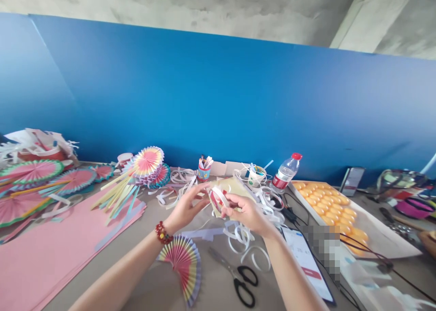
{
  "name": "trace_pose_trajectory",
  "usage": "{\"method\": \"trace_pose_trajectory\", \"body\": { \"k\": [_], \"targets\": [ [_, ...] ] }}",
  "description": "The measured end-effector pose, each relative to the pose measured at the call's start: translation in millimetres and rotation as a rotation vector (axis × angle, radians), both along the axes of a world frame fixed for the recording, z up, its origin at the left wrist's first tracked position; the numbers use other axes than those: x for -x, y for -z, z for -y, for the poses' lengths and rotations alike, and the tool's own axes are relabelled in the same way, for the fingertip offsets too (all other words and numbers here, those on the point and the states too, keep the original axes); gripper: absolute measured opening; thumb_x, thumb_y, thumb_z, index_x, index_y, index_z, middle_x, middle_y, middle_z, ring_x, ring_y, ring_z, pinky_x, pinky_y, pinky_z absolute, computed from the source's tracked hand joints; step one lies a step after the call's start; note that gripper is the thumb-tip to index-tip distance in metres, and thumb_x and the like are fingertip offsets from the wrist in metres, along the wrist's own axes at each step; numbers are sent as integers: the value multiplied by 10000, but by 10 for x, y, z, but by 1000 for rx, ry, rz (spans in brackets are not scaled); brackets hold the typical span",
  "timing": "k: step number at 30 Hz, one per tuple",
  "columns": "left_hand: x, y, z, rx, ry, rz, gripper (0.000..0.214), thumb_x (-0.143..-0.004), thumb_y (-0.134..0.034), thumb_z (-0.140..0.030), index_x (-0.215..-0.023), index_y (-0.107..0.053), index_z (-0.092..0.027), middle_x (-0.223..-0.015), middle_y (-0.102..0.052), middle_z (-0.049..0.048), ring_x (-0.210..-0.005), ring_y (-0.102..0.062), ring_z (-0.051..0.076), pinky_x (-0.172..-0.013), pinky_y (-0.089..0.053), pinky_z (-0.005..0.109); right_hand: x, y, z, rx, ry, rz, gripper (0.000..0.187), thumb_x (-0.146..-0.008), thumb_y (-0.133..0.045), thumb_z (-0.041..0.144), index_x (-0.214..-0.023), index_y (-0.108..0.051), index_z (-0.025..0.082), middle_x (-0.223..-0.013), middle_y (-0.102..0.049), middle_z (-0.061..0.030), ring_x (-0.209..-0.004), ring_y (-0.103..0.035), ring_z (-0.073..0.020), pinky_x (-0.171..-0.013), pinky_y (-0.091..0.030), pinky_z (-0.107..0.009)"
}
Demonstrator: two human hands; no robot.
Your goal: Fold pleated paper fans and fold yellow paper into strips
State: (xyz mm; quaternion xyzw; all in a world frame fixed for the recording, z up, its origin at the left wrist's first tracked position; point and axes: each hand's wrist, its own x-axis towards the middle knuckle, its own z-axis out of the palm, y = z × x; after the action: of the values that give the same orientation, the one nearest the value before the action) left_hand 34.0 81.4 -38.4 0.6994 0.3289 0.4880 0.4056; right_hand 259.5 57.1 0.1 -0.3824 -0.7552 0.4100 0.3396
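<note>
My right hand (248,212) is closed on a white tape roll (220,196) that shows red on its inner side. To its left, my left hand (188,205) has its thumb and fingers curved and apart, close to the roll; whether a fingertip touches it I cannot tell. A red bead bracelet (163,233) circles the left wrist. Under that wrist lies a half-round pleated paper fan (184,263) in pink, yellow and lilac. Black-handled scissors (241,281) rest on the table between my forearms. Curled white strips (240,238) lie beneath my right hand.
Pink paper sheets (57,247) and finished pleated fans (148,163) cover the left side. At the back stand a pen cup (204,169) and a bottle (286,171). A phone (308,265), cables and a tray of orange domes (329,204) occupy the right.
</note>
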Motion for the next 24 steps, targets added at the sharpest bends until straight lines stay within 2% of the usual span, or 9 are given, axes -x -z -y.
{"method": "trace_pose_trajectory", "body": {
  "k": [2,4,6,11,15,18,20,22,24],
  "targets": [
    [4,-34,16,-91,-32,-72,401,-875,-652,-315,-1275,-635,-290,-1260,-646,81,-1032,-619,237,-874,-499,322,42,9,-1,32,-23,-33,322,-914,-604,432,-1097,-694,183,-818,-726,-29,-764,-673,-180,-704,-530,-278],
    [-4,-36,7,-131,-73,-91,301,-888,-628,-303,-1179,-699,-278,-1154,-693,78,-1024,-613,249,-903,-476,346,85,29,-6,71,-64,-88,327,-914,-612,434,-1099,-692,177,-800,-727,-30,-746,-677,-175,-697,-531,-277],
    [-21,5,-27,-79,-115,-52,224,-882,-630,-301,-1071,-743,-263,-1051,-719,72,-996,-617,251,-887,-470,345,116,62,-20,113,-93,-148,321,-939,-578,431,-1107,-692,182,-783,-729,-34,-731,-682,-172,-705,-540,-289],
    [-68,193,-108,123,-149,67,192,-832,-685,-342,-954,-768,-220,-921,-738,62,-792,-640,213,-657,-466,272,177,114,-57,221,-25,-307,338,-916,-591,475,-1077,-711,204,-819,-736,-46,-727,-701,-184,-698,-573,-321],
    [-84,251,-118,181,-149,147,204,-796,-723,-358,-921,-766,-203,-936,-736,65,-833,-638,212,-686,-461,269,315,47,-8,315,-27,-303,330,-850,-681,454,-1017,-728,173,-828,-738,-44,-783,-696,-182,-752,-557,-325],
    [-93,212,-114,244,-158,244,316,-809,-699,-434,-1017,-729,-198,-1009,-708,73,-846,-626,199,-678,-463,267,372,-61,-17,314,64,-478,243,-791,-758,361,-879,-743,134,-722,-719,-43,-692,-677,-174,-662,-534,-295],
    [-155,171,-72,391,-77,397,405,-826,-662,-501,-1101,-684,-205,-1103,-679,83,-893,-625,202,-691,-473,275,322,-185,-109,261,155,-604,200,-802,-747,341,-807,-725,142,-746,-715,-42,-686,-662,-160,-656,-528,-286],
    [-321,137,45,604,108,565,460,-805,-659,-561,-1085,-675,-196,-1186,-651,104,-996,-620,240,-758,-489,315,214,-363,-266,169,242,-750,183,-802,-734,364,-767,-686,190,-726,-683,15,-697,-635,-123,-711,-528,-261],
    [-607,118,257,704,263,544,507,-766,-673,-604,-986,-707,-147,-1144,-669,159,-1052,-616,317,-804,-501,395,95,-582,-440,68,307,-908,134,-798,-729,354,-821,-670,235,-734,-654,67,-702,-613,-81,-738,-516,-214]
  ]
}}
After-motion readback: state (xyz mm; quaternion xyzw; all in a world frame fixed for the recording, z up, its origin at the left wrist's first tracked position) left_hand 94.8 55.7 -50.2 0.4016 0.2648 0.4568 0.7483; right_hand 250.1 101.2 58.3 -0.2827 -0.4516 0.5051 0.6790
